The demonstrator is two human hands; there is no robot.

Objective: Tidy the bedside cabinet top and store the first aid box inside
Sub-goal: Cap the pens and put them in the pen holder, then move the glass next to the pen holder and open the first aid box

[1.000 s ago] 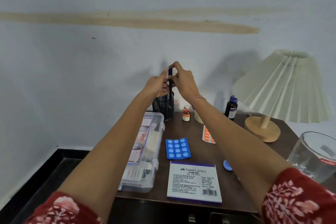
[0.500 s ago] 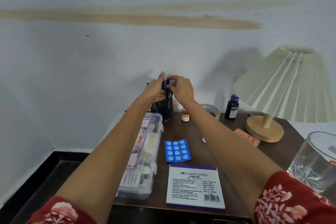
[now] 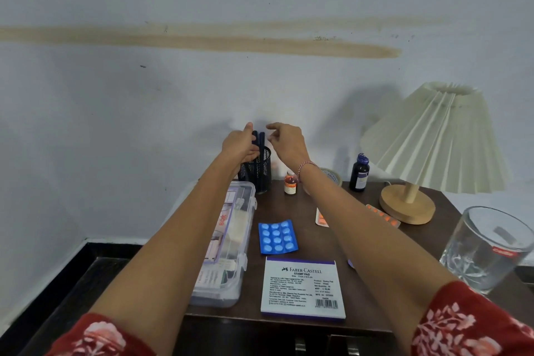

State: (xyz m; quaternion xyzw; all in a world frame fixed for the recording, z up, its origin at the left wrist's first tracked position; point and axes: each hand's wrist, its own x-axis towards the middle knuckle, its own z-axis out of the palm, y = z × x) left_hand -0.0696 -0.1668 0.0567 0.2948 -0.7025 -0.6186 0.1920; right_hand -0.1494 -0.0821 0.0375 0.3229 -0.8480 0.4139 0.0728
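Head view, near to far.

Front edge: stamp pad box (image 3: 302, 289) lies flat, label up, on the cabinet surface (image 3: 306, 205). Two handles (image 3: 300, 345) show just below the edge. A glass (image 3: 488, 248) stands at the front right corner.

First aid box (image 3: 228, 243): clear plastic, lid apparently shut, at the left edge. Its long axis runs front to back, with the near end at the front left corner. The left forearm passes above it.

Middle: blue blister pack (image 3: 277, 237) lies just beside the box's right wall. Orange blister strips (image 3: 383, 215) lie near the lamp base (image 3: 407, 205).

Back, by the wall: small orange bottle (image 3: 290, 183), tape roll (image 3: 332, 175), dark bottle (image 3: 359, 173). A mesh pen holder (image 3: 258, 170) stands just behind the box's far end.

Left hand (image 3: 241, 144): fingers (image 3: 252, 154) curl round the dark blue pens (image 3: 258, 140) standing in the holder. Right hand (image 3: 289, 143): just beside the pens, loosely spread, holding nothing.

Judgement: the box lies back toward the person, below both hands, with the left hand nearer. There is open room off its left side. The blister pack crowds its right side and would likely want shifting first.
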